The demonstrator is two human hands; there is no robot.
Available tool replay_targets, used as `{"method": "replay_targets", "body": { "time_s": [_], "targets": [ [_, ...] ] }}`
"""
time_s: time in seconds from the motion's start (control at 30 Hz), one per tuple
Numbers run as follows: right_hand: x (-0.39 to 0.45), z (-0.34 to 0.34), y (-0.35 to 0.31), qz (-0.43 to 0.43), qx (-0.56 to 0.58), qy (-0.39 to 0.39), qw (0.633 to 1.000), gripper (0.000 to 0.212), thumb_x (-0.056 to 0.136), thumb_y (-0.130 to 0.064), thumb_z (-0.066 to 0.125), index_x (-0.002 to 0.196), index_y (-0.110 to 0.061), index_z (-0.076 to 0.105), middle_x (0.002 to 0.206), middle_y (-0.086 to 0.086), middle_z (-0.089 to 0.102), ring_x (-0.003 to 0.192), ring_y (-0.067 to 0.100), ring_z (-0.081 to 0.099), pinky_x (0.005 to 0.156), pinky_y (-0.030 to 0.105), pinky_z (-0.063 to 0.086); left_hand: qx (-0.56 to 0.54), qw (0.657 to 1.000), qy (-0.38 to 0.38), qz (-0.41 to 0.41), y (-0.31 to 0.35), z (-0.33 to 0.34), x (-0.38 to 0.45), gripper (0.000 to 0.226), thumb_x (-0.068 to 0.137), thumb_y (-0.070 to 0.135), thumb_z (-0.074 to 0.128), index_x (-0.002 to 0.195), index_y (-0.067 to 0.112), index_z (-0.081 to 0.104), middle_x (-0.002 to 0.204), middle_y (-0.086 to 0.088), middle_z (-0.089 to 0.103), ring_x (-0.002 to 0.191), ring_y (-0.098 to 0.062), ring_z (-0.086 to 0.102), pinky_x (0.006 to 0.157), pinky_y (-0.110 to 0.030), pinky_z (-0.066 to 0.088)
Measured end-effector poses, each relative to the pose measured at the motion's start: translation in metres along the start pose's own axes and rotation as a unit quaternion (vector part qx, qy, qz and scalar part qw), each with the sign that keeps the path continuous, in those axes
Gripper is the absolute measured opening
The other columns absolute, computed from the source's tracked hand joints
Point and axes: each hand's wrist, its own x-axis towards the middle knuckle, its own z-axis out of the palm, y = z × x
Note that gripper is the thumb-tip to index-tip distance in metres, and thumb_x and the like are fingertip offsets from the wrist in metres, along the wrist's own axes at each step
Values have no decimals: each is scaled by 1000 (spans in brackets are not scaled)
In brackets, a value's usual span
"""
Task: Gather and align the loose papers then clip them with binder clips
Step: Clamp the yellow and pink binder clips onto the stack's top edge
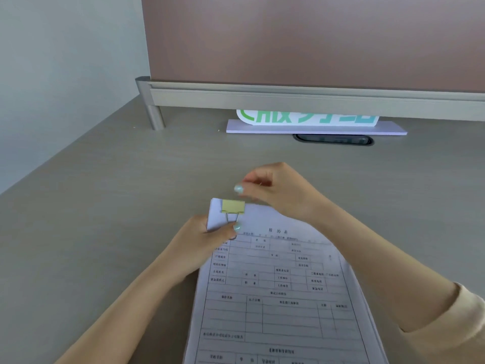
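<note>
Papers (283,298): stacked on desk (105,206), lower centre of frame.
Clip (233,206): yellow, on stack's upper-left corner.
Left hand (210,240): fingers pinching that corner, thumb touching clip's wire handle.
Right hand (275,190): fingers curled together just above clip; any contact unclear.

Head cam, single view, looks fwd/down, close over desk (105,193) toward partition (315,38).

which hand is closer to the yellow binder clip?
Left. The left hand touches the yellow metal binder clip's wire handle from below; the right hand hovers just above-right, apart.
</note>
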Motion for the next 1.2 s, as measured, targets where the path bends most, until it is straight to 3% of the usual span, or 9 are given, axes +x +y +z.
{"method": "replay_targets", "body": {
  "time_s": [0.1, 0.23, 0.4, 0.5, 0.77, 0.9, 0.93, 1.03, 1.2],
  "targets": [
    [3, -14, 22, 62, -36, 11, 997, 22, 82, -33, 65, 92, -15, 72, 81, -9, 68, 75, 10, 62, 66, 22, 44, -8, 997, -48, -53, 0, -13, 1, 10, 86, 30, 61, 87, 27, 71, 83, 13, 73, 79, 2, 64, 70, -15, 46],
    [-4, -21, 41, 124, -74, -87, 986, 29, 82, -39, 65, 104, -22, 68, 90, -14, 66, 95, 10, 64, 69, 18, 46, -1, 993, -98, -64, -2, -21, 2, 15, 87, 29, 59, 98, 28, 70, 100, 11, 74, 95, 0, 65, 80, -16, 46],
    [-3, -20, 42, 130, -79, -85, 985, 31, 87, -43, 56, 108, -25, 68, 106, -6, 70, 102, 15, 62, 86, 25, 45, 165, 981, -85, 63, -2, -6, -6, 35, 85, 43, 54, 86, 8, 62, 67, -6, 65, 58, -7, 50, 59, -22, 38],
    [-4, -26, 41, 130, -72, -123, 981, 30, 85, -46, 57, 109, -31, 66, 104, -19, 65, 100, 0, 57, 91, 22, 41, 199, 973, -68, 94, 3, 3, -12, 34, 88, 38, 52, 69, 11, 46, 43, 9, 39, 42, -8, 31, 45, -17, 25],
    [1, -15, 26, 107, -81, -176, 975, 29, 84, -45, 59, 107, -28, 67, 84, -21, 62, 79, -6, 56, 69, 14, 39, 182, 972, -91, 118, 7, 2, -13, 27, 90, 38, 50, 63, 39, 49, 60, -1, 34, 56, -15, 30, 56, -28, 27],
    [-1, -17, 26, 100, -75, -212, 969, 32, 84, -46, 57, 112, -32, 62, 96, -18, 64, 88, -2, 59, 72, 15, 41, 174, 973, -86, 126, 8, 2, -13, 19, 89, 41, 49, 72, 49, 55, 60, -2, 34, 56, -15, 30, 55, -26, 26],
    [-1, -18, 25, 96, -81, -252, 960, 31, 85, -42, 57, 115, -33, 60, 104, -17, 64, 95, -1, 59, 78, 17, 43, 178, 972, -90, 123, 8, 1, -13, 11, 87, 46, 47, 84, 48, 58, 62, -6, 37, 57, -19, 32, 56, -26, 27],
    [-1, -17, 22, 54, -110, -337, 934, 36, 87, -26, 59, 123, -29, 55, 124, -13, 57, 113, 5, 54, 98, 27, 44, 209, 964, -105, 129, 1, 0, -9, 47, 80, 58, 40, 101, 21, 60, 68, -14, 49, 62, -28, 39, 60, -28, 30],
    [5, -11, 21, 17, -143, -335, 931, 26, 89, -12, 57, 114, -15, 61, 119, -5, 56, 102, 8, 54, 88, 21, 44, 199, 965, -99, 138, -1, 1, -10, 37, 87, 48, 44, 96, 16, 60, 64, -2, 41, 56, -13, 32, 57, -25, 29]
  ]
}}
